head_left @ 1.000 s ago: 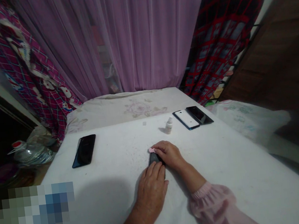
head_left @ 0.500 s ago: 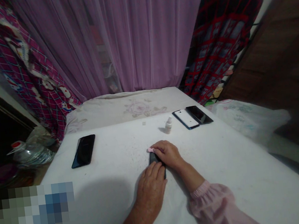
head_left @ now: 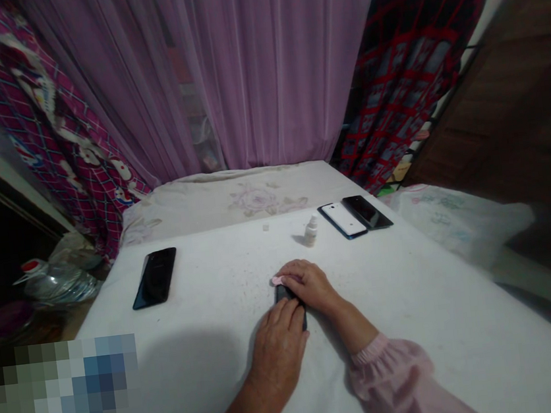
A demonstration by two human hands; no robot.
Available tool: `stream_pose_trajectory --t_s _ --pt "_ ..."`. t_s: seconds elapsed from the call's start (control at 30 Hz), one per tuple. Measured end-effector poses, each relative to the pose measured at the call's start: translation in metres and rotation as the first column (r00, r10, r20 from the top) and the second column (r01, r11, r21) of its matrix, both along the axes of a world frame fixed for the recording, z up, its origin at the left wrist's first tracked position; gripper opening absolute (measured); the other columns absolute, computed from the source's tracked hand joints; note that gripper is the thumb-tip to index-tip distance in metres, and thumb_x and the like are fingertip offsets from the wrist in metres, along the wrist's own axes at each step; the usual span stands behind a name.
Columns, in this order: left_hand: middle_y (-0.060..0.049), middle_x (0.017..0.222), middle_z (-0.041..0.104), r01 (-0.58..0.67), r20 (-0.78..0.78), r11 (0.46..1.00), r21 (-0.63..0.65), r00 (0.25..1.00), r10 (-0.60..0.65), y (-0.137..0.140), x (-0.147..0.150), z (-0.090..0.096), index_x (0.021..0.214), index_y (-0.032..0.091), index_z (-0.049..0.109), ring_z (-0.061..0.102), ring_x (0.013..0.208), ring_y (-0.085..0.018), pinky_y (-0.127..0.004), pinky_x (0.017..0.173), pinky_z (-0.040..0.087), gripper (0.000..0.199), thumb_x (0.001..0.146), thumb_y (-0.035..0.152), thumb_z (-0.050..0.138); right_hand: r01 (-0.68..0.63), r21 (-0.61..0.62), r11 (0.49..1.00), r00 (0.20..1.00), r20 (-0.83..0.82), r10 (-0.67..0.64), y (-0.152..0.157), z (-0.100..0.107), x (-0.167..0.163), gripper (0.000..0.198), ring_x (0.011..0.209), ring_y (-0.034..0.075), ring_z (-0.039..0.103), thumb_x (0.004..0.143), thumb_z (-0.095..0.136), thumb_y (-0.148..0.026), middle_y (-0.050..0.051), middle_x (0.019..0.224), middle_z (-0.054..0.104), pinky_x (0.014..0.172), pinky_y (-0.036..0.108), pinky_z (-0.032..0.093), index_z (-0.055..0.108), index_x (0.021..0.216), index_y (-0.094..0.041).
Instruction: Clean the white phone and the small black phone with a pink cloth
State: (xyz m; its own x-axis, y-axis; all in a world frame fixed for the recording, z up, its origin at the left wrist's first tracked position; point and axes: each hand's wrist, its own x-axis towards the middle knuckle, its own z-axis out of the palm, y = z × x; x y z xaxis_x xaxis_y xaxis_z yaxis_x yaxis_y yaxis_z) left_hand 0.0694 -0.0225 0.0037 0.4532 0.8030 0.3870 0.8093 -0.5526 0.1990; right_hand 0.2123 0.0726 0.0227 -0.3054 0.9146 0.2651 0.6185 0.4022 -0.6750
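A dark phone (head_left: 283, 292) lies on the white cloth in front of me, mostly covered by my hands. My left hand (head_left: 278, 342) rests over its near part, fingers laid across it and holding it down. At its far end, my right hand (head_left: 310, 286) has its fingers closed on a small pink cloth-like piece (head_left: 277, 280), pressed against the phone's top edge. Most of that pink piece is hidden under the fingers. Just beyond my right hand stands a small white spray bottle (head_left: 311, 231), upright.
Another dark phone (head_left: 155, 278) lies at the left. At the back right are a white-backed phone (head_left: 344, 218) and a black phone (head_left: 367, 212) side by side. Tiny specks dot the white tablecloth (head_left: 189, 322). A water bottle (head_left: 60, 281) stands beyond the left edge.
The pink piece and the right fingertips have shifted very slightly at the phone's far end. My left hand stays on the phone.
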Motion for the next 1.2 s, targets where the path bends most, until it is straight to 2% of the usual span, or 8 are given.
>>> stream_pose_trajectory --t_s 0.17,0.33,0.5,0.63,0.73,0.87,1.0,1.2 --pt "-0.012 0.127 0.064 0.012 0.023 1.000 0.006 1.000 -0.012 -0.001 -0.001 0.000 0.126 0.016 0.056 0.059 0.120 -0.028 -0.047 0.099 0.051 0.033 0.093 0.020 0.053 0.098 0.010 0.995 0.991 0.095 -0.099 0.003 -0.005 -0.006 0.020 0.091 0.020 0.066 0.090 0.058 -0.022 0.003 0.096 0.075 0.083 0.032 0.047 0.076 0.097 -0.026" --pt "-0.011 0.126 0.065 0.024 0.010 1.000 0.001 1.000 -0.024 0.000 -0.001 0.001 0.125 0.015 0.056 0.059 0.118 -0.029 -0.047 0.098 0.052 0.034 0.091 0.018 0.054 0.118 0.032 0.993 0.987 0.106 -0.120 0.004 -0.007 -0.008 0.021 0.091 0.021 0.066 0.089 0.057 -0.020 0.004 0.096 0.075 0.083 0.033 0.047 0.076 0.097 -0.026" --pt "-0.011 0.126 0.065 0.009 0.018 1.000 0.003 1.000 -0.009 0.001 -0.001 -0.002 0.126 0.016 0.056 0.059 0.119 -0.027 -0.046 0.098 0.051 0.033 0.093 0.018 0.051 -0.013 0.018 1.000 1.000 -0.018 0.014 0.002 -0.005 0.001 0.022 0.089 0.019 0.066 0.085 0.057 -0.015 0.003 0.093 0.075 0.086 0.033 0.047 0.076 0.092 -0.025" --pt "-0.011 0.127 0.065 0.014 0.017 1.000 -0.005 1.000 -0.014 0.001 -0.001 -0.001 0.125 0.016 0.057 0.059 0.119 -0.028 -0.046 0.099 0.052 0.033 0.092 0.017 0.053 -0.138 -0.009 0.990 0.987 -0.083 0.137 0.002 -0.006 0.013 0.022 0.101 0.020 0.065 0.080 0.060 -0.014 0.004 0.103 0.073 0.094 0.036 0.046 0.077 0.089 -0.025" --pt "-0.011 0.128 0.064 0.021 0.011 1.000 -0.008 1.000 -0.021 0.002 -0.001 0.001 0.125 0.015 0.057 0.058 0.119 -0.028 -0.046 0.099 0.052 0.034 0.091 0.016 0.054 -0.164 -0.018 0.986 0.982 -0.096 0.162 0.001 -0.008 0.018 0.020 0.108 0.022 0.063 0.081 0.062 -0.016 0.005 0.108 0.072 0.096 0.038 0.045 0.078 0.088 -0.026" --pt "-0.011 0.127 0.065 0.022 0.001 1.000 0.007 1.000 -0.022 0.002 -0.002 0.001 0.125 0.016 0.057 0.059 0.118 -0.028 -0.045 0.097 0.053 0.033 0.092 0.017 0.053 -0.116 0.034 0.993 0.990 -0.077 0.118 0.000 -0.009 0.013 0.021 0.101 0.021 0.065 0.085 0.058 -0.017 0.005 0.105 0.074 0.094 0.037 0.046 0.076 0.092 -0.025" --pt "-0.011 0.127 0.065 0.026 0.008 1.000 0.001 1.000 -0.026 0.002 -0.002 0.000 0.124 0.015 0.058 0.060 0.117 -0.028 -0.046 0.098 0.053 0.033 0.091 0.017 0.055 -0.008 0.061 0.998 0.999 -0.033 0.010 0.002 -0.013 0.005 0.021 0.091 0.020 0.066 0.089 0.054 -0.018 0.004 0.095 0.075 0.086 0.036 0.048 0.074 0.094 -0.024" --pt "-0.010 0.127 0.065 0.013 0.017 1.000 -0.004 1.000 -0.013 0.001 -0.001 0.000 0.124 0.016 0.058 0.060 0.117 -0.029 -0.047 0.097 0.053 0.035 0.089 0.016 0.058 0.050 0.058 0.997 0.998 -0.030 -0.048 0.003 -0.015 0.002 0.021 0.090 0.021 0.066 0.089 0.054 -0.020 0.005 0.094 0.075 0.085 0.035 0.048 0.074 0.093 -0.024"
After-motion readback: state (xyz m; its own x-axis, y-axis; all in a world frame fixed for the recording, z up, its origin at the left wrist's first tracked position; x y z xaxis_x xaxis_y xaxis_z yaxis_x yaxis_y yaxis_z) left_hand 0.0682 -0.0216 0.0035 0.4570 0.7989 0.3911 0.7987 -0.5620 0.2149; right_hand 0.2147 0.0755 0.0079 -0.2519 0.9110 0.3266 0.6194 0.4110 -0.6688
